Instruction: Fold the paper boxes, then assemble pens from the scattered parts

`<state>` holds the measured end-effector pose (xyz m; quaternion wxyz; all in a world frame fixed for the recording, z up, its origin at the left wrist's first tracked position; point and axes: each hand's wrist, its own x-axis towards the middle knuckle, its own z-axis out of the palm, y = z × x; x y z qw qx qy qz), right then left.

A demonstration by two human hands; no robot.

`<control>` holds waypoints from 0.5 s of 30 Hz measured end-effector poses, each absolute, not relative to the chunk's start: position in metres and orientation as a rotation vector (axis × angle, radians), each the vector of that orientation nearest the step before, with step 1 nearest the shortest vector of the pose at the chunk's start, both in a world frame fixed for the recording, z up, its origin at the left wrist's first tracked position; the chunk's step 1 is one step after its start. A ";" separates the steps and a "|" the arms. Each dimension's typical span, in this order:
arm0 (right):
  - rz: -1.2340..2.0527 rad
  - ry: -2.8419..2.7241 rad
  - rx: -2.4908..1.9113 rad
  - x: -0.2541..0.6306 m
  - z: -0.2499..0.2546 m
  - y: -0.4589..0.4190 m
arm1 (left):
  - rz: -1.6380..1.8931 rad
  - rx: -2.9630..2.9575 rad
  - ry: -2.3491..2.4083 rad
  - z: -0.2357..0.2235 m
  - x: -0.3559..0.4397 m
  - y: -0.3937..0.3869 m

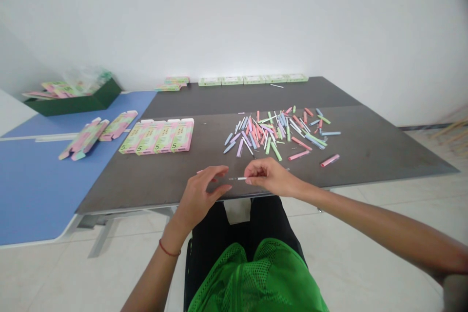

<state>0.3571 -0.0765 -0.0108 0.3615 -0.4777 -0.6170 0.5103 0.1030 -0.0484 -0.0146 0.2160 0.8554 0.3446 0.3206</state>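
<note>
My right hand pinches a thin white pen refill between thumb and fingertips, near the table's front edge. The refill's narrow tip points left, toward my left hand. That hand is open, thumb and fingers apart around the tip without visibly touching it. A sliver of something pink shows behind its knuckles, too small to make out. Just beyond my hands lies a loose pile of pastel pen parts, pink, blue, green and purple, mixed with white refills. A pink pen piece lies apart on the right.
Printed cartons lie in a row on the dark table; unfolded ones lie on the blue table at left. A dark green box holds more packaging. Small boxes line the back near the wall.
</note>
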 end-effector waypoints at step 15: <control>1.167 -1.601 -1.304 0.358 -0.010 -0.065 | 0.913 2.625 1.105 -0.010 0.100 -0.042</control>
